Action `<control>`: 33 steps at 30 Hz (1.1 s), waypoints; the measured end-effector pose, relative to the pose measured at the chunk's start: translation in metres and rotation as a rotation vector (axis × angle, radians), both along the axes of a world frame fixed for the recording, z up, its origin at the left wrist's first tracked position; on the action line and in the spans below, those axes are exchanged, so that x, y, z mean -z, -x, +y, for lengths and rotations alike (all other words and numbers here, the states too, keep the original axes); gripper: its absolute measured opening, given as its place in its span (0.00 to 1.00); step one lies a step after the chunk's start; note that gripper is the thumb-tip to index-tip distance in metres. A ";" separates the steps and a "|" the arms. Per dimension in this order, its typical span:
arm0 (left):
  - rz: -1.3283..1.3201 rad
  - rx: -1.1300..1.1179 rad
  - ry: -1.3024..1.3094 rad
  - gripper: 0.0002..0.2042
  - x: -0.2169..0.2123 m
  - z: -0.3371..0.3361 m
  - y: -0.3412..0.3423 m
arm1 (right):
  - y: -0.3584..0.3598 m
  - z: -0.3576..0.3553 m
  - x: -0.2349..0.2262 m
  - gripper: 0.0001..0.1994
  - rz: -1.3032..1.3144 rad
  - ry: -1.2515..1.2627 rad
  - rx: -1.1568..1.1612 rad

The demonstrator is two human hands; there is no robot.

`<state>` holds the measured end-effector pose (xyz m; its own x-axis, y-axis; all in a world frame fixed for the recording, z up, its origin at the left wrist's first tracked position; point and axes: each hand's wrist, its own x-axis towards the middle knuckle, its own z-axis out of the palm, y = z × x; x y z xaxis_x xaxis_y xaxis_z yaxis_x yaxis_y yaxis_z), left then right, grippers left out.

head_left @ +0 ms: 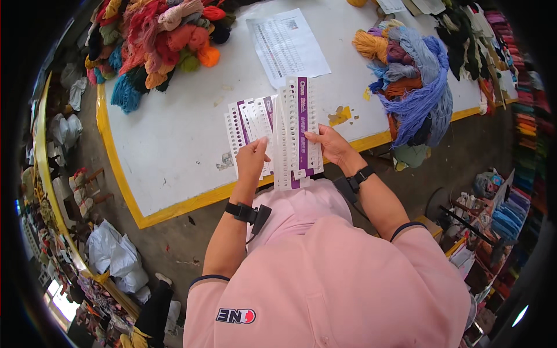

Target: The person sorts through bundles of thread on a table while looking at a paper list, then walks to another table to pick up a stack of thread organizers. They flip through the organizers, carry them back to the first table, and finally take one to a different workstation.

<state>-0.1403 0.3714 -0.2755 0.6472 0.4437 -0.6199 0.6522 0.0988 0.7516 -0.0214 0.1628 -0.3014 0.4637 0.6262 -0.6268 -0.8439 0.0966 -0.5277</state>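
Note:
My right hand (335, 146) grips a bundle of long white thread cards (303, 124) with purple bands and rows of punched holes along the edges. The bundle stands out over the table's near edge, above my lap. Just left of it, my left hand (251, 159) is closed, its thumb and fingertips drawn together over a fanned group of similar cards (239, 130) on the table. Whether a card is pinched in those fingers is hidden.
The white table (174, 156) has a yellow edge. A heap of red, pink and orange yarn (168, 40) lies far left, blue and orange yarn skeins (415, 81) to the right. A printed sheet (287, 43) is beyond the cards. White plastic bags (116, 255) sit on the floor at left.

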 end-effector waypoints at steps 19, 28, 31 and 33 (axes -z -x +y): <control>-0.031 -0.077 -0.038 0.14 0.003 0.002 -0.005 | -0.001 0.000 0.000 0.16 -0.019 0.000 0.015; -0.075 0.120 0.235 0.11 -0.011 0.004 -0.007 | -0.002 0.003 -0.003 0.16 0.005 -0.019 0.008; -0.069 0.026 0.280 0.11 -0.005 0.006 -0.003 | -0.002 0.003 -0.006 0.16 -0.006 -0.004 0.020; -0.031 -0.012 0.175 0.12 0.004 0.011 0.000 | -0.002 0.003 -0.007 0.16 -0.019 0.012 0.037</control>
<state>-0.1401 0.3823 -0.2796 0.6627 0.3385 -0.6680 0.6267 0.2376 0.7422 -0.0199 0.1654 -0.2944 0.4981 0.6010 -0.6251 -0.8299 0.1215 -0.5445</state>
